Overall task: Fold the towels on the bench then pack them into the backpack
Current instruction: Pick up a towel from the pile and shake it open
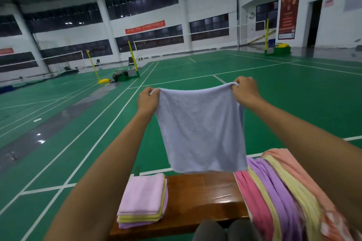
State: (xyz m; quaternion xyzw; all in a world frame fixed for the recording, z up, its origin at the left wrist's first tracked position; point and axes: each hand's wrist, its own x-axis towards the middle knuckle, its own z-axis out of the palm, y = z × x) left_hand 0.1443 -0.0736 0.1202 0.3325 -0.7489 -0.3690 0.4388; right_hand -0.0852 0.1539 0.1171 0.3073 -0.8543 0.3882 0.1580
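Hands raised: the left hand (147, 101) and right hand (245, 90) each pinch a top corner of a pale blue terry towel (201, 131), hanging above the brown wooden bench (203, 197). A folded pink-and-yellow towel stack (143, 201) lies on the bench's left, unfolded coloured towels (278, 191) heaped at its right.

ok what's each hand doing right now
Left hand: pinching the top left corner of the pale blue terry towel.
Right hand: gripping its top right corner.
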